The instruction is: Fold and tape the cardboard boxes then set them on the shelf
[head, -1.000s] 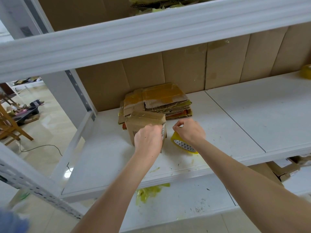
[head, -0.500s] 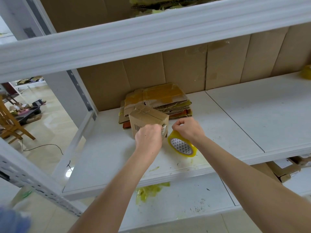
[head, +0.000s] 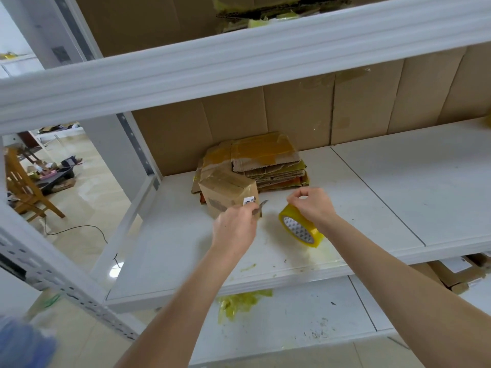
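Left hand point(head: 233, 229): fingers curled, pinching a thin grey object point(head: 261, 206) between thumb and forefinger. The object's tip points up and to the right, just beside the near right corner of the box. What the object is cannot be determined.

Right hand point(head: 314, 205): fingers curled, grasping the tape roll point(head: 301, 229) at its upper rim. The yellow roll is tilted, with its open core facing the camera. The thumb and forefinger are closed together above the roll; whether a tape end lies between them cannot be seen. The two hands are apart.

Box point(head: 228, 192): small, brown, closed, standing on the shelf board point(head: 372, 197) just left of the left hand's fingertips. A white label sits at its right edge.

Behind the box, touching it: a stack of flattened cardboard point(head: 268, 163) against the cardboard back panel point(head: 292, 115).

Lower shelf point(head: 292, 314): crumpled yellow tape scraps point(head: 239, 301) near the front edge.

Far left, on the floor: a wooden chair point(head: 24, 187) and a black cable point(head: 79, 229).
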`<action>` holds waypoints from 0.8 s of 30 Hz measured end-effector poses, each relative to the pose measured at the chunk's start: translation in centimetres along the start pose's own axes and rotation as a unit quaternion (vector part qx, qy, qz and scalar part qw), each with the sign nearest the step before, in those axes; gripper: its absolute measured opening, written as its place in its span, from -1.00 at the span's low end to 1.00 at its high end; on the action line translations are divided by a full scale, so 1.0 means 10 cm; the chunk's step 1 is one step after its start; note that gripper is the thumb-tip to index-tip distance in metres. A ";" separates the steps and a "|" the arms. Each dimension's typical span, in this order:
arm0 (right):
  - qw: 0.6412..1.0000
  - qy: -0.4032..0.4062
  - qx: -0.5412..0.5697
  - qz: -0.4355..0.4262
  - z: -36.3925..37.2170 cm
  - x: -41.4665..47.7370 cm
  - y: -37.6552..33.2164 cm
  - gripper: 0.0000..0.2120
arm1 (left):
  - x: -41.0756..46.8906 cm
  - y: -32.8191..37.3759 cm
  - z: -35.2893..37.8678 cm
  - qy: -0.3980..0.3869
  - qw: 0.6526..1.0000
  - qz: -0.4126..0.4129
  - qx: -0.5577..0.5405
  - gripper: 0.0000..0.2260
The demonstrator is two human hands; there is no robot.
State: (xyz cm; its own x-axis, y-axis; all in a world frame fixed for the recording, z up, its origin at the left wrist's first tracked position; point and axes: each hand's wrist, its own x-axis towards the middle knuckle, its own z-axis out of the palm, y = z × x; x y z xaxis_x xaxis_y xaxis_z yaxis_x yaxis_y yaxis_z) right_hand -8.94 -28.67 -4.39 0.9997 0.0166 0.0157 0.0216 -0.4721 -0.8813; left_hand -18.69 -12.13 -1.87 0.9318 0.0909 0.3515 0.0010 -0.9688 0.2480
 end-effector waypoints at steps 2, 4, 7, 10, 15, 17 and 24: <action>0.999 0.022 0.022 0.011 0.04 0.01 0.02 -0.82 | -0.05 0.02 -0.05 0.045 0.997 -0.007 -0.056 -0.71; 0.998 0.031 0.052 0.028 0.09 0.05 -0.02 -0.83 | -0.08 -0.11 -0.14 0.118 0.986 -0.044 -0.113 -0.77; 0.997 0.038 0.059 0.022 0.18 0.10 -0.10 -0.83 | -0.09 -0.54 -0.22 0.185 0.964 -0.151 -0.115 -0.83; 0.998 0.045 0.050 0.018 0.26 0.15 -0.16 -0.85 | -0.13 -1.05 -0.10 0.105 0.957 -0.258 -0.076 -0.82; 0.998 0.047 0.028 0.026 0.35 0.20 -0.14 -0.92 | -0.30 -1.40 0.24 -0.055 0.955 -0.290 -0.007 -0.74; 0.998 0.051 0.026 0.024 0.35 0.21 -0.13 -0.91 | -0.21 -1.31 0.22 -0.013 0.965 -0.259 0.035 -0.64; 0.997 0.070 0.027 0.017 0.29 0.21 -0.12 -0.97 | 0.61 -0.34 0.01 0.032 0.998 -0.061 -0.011 -0.51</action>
State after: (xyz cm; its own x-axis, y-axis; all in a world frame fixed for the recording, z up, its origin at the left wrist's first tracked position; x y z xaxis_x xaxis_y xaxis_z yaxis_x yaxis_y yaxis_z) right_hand -6.94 -25.51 -4.65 0.9911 -0.1239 0.0486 -0.0083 -0.4217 -0.9067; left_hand -12.91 -8.35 -0.67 0.9003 0.2227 0.3740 0.1039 -0.9443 0.3123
